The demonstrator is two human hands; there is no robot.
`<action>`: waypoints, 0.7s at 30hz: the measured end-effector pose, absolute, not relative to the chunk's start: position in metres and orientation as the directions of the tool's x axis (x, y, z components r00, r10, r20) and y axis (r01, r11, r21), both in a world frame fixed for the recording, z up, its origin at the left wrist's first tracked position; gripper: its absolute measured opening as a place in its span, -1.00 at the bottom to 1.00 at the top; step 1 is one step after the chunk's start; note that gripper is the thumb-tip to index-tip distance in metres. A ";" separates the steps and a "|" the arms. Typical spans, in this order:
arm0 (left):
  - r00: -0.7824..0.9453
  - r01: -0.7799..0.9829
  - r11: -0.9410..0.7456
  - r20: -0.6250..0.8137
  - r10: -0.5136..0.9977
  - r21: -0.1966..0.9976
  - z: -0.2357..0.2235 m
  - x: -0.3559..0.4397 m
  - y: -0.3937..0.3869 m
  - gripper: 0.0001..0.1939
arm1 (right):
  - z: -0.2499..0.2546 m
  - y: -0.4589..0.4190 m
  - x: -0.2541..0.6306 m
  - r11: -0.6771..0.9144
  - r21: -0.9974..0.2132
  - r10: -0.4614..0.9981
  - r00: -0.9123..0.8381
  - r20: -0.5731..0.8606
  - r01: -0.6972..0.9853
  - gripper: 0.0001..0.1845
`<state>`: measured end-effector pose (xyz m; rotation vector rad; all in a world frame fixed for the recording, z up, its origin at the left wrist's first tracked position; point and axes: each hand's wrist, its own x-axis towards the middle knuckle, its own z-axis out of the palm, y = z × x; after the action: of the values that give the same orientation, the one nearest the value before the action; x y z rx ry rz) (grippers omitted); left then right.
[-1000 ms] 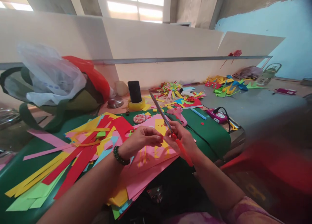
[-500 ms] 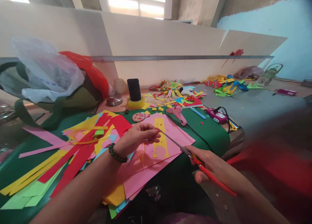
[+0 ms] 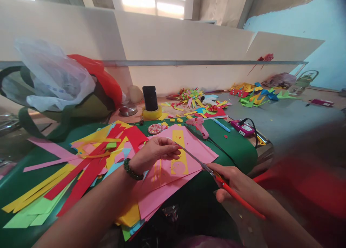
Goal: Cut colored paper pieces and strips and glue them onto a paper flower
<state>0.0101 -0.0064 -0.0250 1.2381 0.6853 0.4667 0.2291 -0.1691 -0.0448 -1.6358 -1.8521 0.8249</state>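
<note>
My left hand hovers over a stack of pink paper sheets, fingers pinched together; what they pinch is too small to make out. A beaded bracelet is on that wrist. My right hand grips red-handled scissors near the table's right edge. The blades point up-left, and their tip reaches my left fingertips. A yellow strip with cut-out holes lies on the pink sheets.
Red, yellow, green and pink paper strips cover the green table at left. Behind stand a phone on a yellow tape roll, a pink glue gun, a plastic bag and paper scraps.
One second ago both hands met over the pink sheets with the scissors upright. My right hand has since drawn back to the right and lowered them, blades now aimed at my left fingers.
</note>
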 end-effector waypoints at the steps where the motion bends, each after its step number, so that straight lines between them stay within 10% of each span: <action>1: 0.718 0.035 0.277 -0.217 0.661 0.960 -0.025 0.010 -0.006 -0.57 | -0.045 -0.169 0.229 0.082 -0.738 0.993 -0.118 0.003 0.670 -0.53; 14: 0.743 -0.023 0.332 -0.206 0.636 0.943 -0.021 0.009 -0.008 -0.58 | -0.058 -0.174 0.240 0.145 -0.899 0.989 -0.041 0.141 0.414 -0.03; 21: 0.731 -0.018 0.331 -0.213 0.649 0.944 -0.022 0.008 -0.006 -0.58 | -0.052 -0.170 0.225 0.210 -0.892 0.974 -0.004 0.228 0.400 -0.14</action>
<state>0.0079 -0.0062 -0.0217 1.1653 0.6407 0.4772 0.2253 -0.1700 -0.0521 -1.3398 -1.5653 0.7842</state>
